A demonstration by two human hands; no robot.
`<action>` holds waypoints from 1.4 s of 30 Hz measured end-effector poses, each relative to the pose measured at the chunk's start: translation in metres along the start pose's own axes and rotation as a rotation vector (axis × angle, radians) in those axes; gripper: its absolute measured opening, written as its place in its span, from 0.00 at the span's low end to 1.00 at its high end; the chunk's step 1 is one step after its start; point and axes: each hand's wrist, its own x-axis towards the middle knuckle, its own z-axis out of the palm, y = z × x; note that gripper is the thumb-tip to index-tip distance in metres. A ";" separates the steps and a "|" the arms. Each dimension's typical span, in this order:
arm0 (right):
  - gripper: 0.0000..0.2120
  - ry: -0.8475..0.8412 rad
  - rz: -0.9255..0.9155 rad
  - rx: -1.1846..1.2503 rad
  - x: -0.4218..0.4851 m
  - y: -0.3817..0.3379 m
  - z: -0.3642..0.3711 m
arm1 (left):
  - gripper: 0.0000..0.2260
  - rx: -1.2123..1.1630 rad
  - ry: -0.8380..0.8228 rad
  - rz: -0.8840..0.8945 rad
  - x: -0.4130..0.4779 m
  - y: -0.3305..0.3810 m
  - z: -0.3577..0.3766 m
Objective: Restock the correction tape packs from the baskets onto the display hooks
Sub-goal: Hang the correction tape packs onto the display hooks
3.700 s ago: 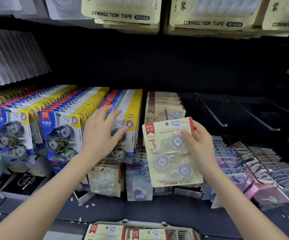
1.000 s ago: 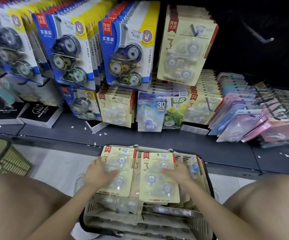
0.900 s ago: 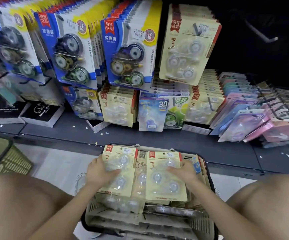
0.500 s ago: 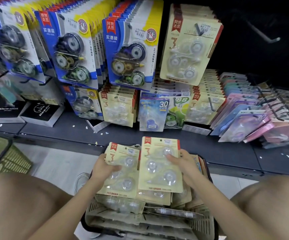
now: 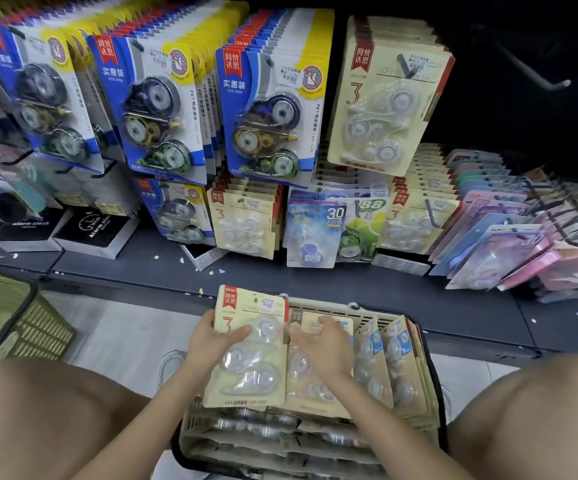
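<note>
head view: my left hand point(image 5: 207, 344) pinched one cream pack point(image 5: 250, 362) ready for hanging; my right hand point(image 5: 322, 344) lay slack-fingered over the basket point(image 5: 377, 311).

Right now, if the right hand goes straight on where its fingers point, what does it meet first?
Probably the cream pack held by the left hand: the right hand points left at its edge, though depth is unclear.
</note>
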 end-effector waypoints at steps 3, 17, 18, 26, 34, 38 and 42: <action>0.39 0.114 0.208 -0.011 0.022 0.023 -0.008 | 0.18 -0.006 0.069 0.041 0.001 0.007 -0.009; 0.27 0.143 0.008 0.325 0.035 0.020 -0.058 | 0.18 0.352 0.111 0.407 -0.023 0.070 -0.015; 0.27 0.171 -0.048 0.301 0.032 0.013 -0.072 | 0.19 0.352 0.104 0.433 -0.027 0.077 -0.013; 0.32 0.433 -0.473 0.292 0.013 -0.035 -0.192 | 0.22 0.332 0.028 0.671 -0.051 0.154 0.008; 0.26 0.648 -0.670 0.570 0.014 -0.090 -0.274 | 0.23 0.292 0.079 0.903 -0.073 0.241 0.007; 0.25 0.560 -0.676 0.713 0.027 -0.116 -0.290 | 0.23 0.180 0.128 0.973 -0.075 0.278 0.005; 0.24 0.433 -0.618 0.868 0.040 -0.132 -0.291 | 0.22 0.076 0.169 1.019 -0.074 0.307 0.008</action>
